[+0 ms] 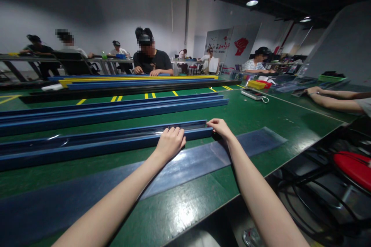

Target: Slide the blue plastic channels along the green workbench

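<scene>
A long blue plastic channel (pixel 95 144) lies across the green table, running from the left edge to just beyond my hands. My left hand (pixel 171 141) grips it near its right end, fingers curled over the near wall. At the very end of the channel, my right hand (pixel 219 126) has thumb and forefinger pinched together; what is between them, if anything, is too small to make out. Glossy reflections show inside the channel. Under my forearms lies a clear, bluish plastic strip (pixel 191 166), flat on the table.
Beyond lie another pair of blue channels (pixel 116 114), a black channel (pixel 130 89) and a yellow one (pixel 139 81). A phone-like device (pixel 253 95) sits back right, near a yellow tray (pixel 256 84). A co-worker's hands (pixel 314 92) rest at right. A red stool (pixel 355 168) stands beside the table.
</scene>
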{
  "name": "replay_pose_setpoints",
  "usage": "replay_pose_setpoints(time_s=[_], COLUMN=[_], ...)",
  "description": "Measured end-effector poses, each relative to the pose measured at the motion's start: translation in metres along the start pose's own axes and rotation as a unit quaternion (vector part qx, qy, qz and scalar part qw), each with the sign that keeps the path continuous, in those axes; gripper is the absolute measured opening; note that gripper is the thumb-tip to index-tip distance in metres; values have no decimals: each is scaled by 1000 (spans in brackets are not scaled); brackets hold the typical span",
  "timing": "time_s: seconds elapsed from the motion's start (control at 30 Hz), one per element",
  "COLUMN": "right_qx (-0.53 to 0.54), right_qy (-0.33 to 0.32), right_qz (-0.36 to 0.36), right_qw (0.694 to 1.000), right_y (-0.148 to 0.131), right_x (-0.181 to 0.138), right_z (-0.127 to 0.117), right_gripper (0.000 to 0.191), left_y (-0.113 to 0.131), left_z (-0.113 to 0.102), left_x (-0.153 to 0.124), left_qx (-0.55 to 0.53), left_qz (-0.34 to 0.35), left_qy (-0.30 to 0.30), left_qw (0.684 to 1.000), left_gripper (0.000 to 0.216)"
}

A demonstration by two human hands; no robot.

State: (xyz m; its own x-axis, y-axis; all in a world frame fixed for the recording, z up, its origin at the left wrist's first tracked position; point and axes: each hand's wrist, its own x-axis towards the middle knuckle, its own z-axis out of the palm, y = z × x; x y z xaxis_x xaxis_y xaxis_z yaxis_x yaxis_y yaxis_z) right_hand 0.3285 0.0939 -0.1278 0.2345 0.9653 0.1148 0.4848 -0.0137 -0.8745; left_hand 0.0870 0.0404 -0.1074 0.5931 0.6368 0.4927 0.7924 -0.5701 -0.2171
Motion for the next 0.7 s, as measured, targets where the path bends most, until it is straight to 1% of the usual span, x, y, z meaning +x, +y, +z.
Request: replay_pose_setpoints(time_s=[0.33, 0.7], right_qx=[-12, -28], right_qy=[2, -3], right_qz=[0, 1], right_qw=[1000, 1000], right_y=[4, 3], right_x=[2, 1], right_z=[1, 1], right_gripper=[14, 14], left_y=[-2, -1], left_z=[1, 2], left_x=[0, 0], left_qx=[16, 17], left_qz=[10, 14], left_qy=[2, 5], left_qw=[1000, 1000], left_gripper=[20, 20])
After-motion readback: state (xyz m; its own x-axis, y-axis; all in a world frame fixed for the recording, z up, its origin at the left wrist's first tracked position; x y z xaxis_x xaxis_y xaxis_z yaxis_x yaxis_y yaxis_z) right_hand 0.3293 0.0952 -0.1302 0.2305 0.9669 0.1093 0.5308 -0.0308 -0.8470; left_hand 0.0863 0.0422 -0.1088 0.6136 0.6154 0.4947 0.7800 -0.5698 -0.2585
